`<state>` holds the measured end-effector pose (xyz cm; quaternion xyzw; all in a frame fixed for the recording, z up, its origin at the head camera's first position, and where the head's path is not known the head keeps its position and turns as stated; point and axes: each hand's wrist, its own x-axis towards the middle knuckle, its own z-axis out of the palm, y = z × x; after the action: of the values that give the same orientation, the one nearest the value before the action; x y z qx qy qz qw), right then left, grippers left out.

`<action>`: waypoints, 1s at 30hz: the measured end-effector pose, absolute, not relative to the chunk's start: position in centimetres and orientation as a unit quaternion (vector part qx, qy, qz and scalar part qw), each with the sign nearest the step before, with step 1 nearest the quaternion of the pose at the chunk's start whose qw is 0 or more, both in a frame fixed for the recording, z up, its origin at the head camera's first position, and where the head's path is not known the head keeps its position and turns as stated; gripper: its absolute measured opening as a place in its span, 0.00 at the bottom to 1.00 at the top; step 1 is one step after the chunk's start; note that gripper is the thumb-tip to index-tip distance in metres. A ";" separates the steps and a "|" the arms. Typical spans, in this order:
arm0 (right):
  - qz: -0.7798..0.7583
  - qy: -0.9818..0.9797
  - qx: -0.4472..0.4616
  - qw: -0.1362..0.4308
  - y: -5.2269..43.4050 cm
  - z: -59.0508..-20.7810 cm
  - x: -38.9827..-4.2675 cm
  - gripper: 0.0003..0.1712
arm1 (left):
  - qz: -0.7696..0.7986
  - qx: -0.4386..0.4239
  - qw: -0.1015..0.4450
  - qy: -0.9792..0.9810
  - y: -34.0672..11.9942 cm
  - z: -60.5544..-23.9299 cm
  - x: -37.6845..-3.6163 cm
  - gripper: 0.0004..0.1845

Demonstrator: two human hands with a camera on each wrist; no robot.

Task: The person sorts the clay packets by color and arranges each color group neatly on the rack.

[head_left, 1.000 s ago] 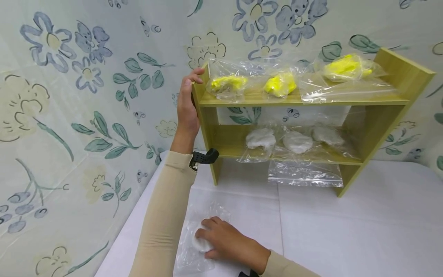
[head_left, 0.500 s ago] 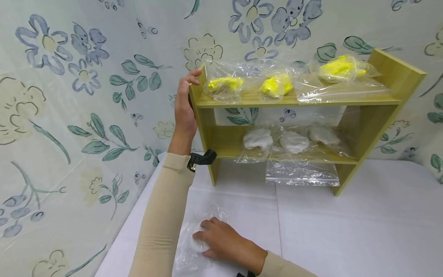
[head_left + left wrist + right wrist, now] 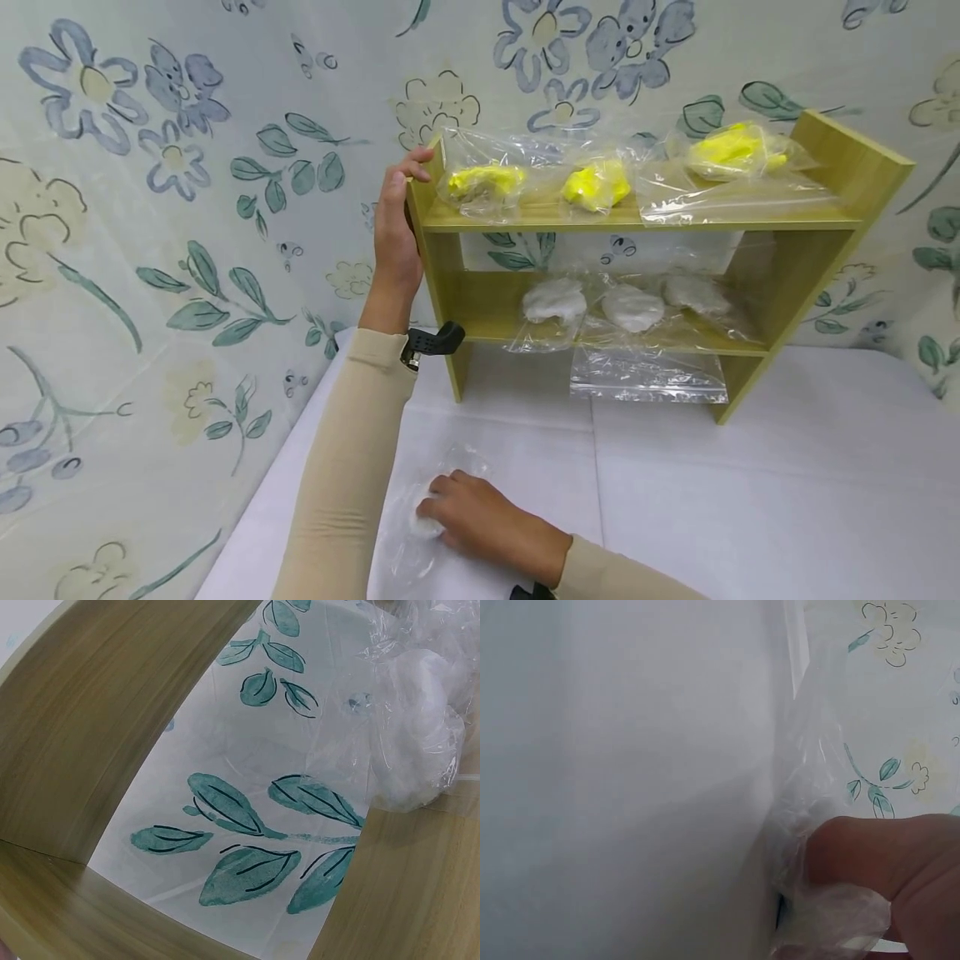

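My left hand (image 3: 397, 233) lies along the left side panel of a small wooden shelf (image 3: 637, 223), its fingertips hooked over the panel's top edge. In the left wrist view, the shelf's boards (image 3: 90, 712) fill much of the frame, and the hand itself is mostly out of sight. On the table, my right hand (image 3: 487, 521) grips a clear plastic bag (image 3: 408, 550) with a white lump (image 3: 426, 525) in it. The fingers are curled over the lump and hide most of it. In the right wrist view, the thumb (image 3: 855, 851) presses into the crinkled bag.
Bagged yellow lumps (image 3: 596, 185) sit on the upper shelf. Bagged white lumps (image 3: 632, 307) lie on the lower one, and a zip bag's end (image 3: 648, 375) hangs over its front. Behind the white table (image 3: 750, 492) hangs a floral cloth (image 3: 187, 275).
My right hand has drawn its fingers in tighter over the white lump, and the bag has shifted slightly. The left hand stays on the shelf. The head view has moved a little.
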<state>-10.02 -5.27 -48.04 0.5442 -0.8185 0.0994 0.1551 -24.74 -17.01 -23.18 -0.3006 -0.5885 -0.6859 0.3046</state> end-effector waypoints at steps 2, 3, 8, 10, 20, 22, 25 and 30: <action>0.096 -0.812 0.551 0.171 -5.4 -48.0 -10.0 0.19 | -0.685 -0.303 0.306 -0.588 -17.1 -23.2 -24.7 0.14; 0.094 -0.809 0.553 0.175 -5.4 -48.0 -10.0 0.19 | -0.685 -0.304 0.305 -0.588 -17.1 -23.2 -24.7 0.14; 0.101 -0.796 0.569 0.179 -5.3 -48.0 -10.2 0.16 | -0.685 -0.304 0.299 -0.591 -17.1 -23.1 -24.7 0.14; 0.104 -0.789 0.579 0.178 -5.1 -47.9 -10.4 0.15 | -0.684 -0.304 0.300 -0.592 -17.1 -23.1 -24.7 0.14; 0.113 -0.768 0.611 0.156 -3.6 -47.5 -11.2 0.14 | -0.685 -0.303 0.300 -0.591 -17.3 -23.1 -24.5 0.14; 0.114 -0.768 0.611 0.154 -3.1 -47.4 -11.3 0.15 | -0.689 -0.304 0.298 -0.587 -17.3 -23.1 -24.6 0.14; 0.114 -0.765 0.614 0.159 -2.3 -47.0 -11.6 0.16 | -0.693 -0.306 0.296 -0.582 -17.3 -22.9 -24.7 0.14; 0.120 -0.748 0.621 0.200 -1.0 -45.8 -12.1 0.16 | -0.689 -0.303 0.300 -0.586 -17.3 -22.9 -24.7 0.14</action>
<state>-12.10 -0.98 -45.82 0.6213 -0.7481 0.1195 0.2003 -24.68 -17.29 -22.91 -0.3035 -0.5863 -0.6888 0.2996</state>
